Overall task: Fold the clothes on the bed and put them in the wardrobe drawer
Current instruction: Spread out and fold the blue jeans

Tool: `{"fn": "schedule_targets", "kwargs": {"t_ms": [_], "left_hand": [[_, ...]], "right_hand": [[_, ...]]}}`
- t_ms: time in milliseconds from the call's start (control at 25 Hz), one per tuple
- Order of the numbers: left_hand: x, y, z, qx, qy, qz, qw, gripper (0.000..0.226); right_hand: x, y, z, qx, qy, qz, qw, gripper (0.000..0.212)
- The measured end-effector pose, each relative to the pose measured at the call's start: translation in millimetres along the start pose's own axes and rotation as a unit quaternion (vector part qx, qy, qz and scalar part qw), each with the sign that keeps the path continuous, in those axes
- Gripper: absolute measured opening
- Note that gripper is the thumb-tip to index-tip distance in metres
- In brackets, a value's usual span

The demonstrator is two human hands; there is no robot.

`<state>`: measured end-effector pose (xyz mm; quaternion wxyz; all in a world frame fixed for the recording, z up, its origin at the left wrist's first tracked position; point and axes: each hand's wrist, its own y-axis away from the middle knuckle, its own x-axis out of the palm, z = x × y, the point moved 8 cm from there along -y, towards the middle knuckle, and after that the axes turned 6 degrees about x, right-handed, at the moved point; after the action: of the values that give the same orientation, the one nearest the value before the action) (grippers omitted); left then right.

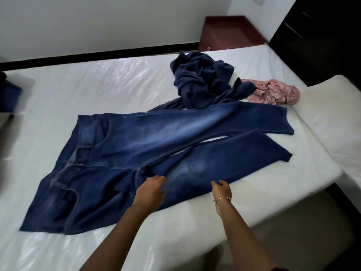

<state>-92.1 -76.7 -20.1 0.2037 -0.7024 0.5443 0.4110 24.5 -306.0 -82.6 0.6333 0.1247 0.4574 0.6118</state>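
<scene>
Early stage of the folding task. The jeans (136,153) lie spread flat on the bed (97,90), waistband to the left and both legs reaching right, parted by a narrow gap; no fold has been made in them. The left hand (151,190) rests on the near leg by the crotch, fingers curled down onto the denim; whether it pinches the cloth cannot be told. The right hand (221,189) curls over the near edge of the same leg, seemingly gripping it, which suggests the leg is about to be lifted over its partner. Beyond the jeans a navy garment (203,83) sits crumpled, touching the far leg, and a pink garment (273,91) lies bunched just beside it; both are unfolded. A dark blue item (9,94) shows at the left edge, too cropped to judge. A dark wardrobe (312,26) stands at upper right, well apart from the clothes; nothing has visibly been put away. Remaining: all folding and stowing.
</scene>
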Motion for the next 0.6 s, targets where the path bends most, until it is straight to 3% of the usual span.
{"fn": "schedule_targets", "kwargs": {"t_ms": [120, 200, 280, 440, 520, 600], "left_hand": [[43, -25, -43, 0.042, -0.002, -0.021, 0.999, 0.026], [73, -43, -69, 0.051, -0.019, -0.012, 0.998, 0.032], [113, -72, -113, 0.112, -0.044, -0.038, 0.992, 0.05], [155, -105, -150, 0.123, -0.128, -0.016, 0.984, 0.082], [179, -124, -166, 0.108, -0.144, -0.002, 0.984, 0.087], [199, -137, -183, 0.113, -0.168, -0.006, 0.979, 0.082]], "right_hand": [[-43, -64, -3, 0.035, -0.067, 0.014, 0.997, 0.016], [-72, -95, 12, 0.035, -0.088, -0.007, 0.995, 0.023], [-109, -134, 34, 0.016, -0.125, -0.001, 0.992, 0.029], [-123, -166, 68, 0.006, -0.281, 0.116, 0.953, 0.037], [-134, -190, 86, 0.01, -0.349, 0.166, 0.922, 0.046], [-143, -211, 97, 0.02, -0.386, 0.184, 0.904, 0.039]]}}
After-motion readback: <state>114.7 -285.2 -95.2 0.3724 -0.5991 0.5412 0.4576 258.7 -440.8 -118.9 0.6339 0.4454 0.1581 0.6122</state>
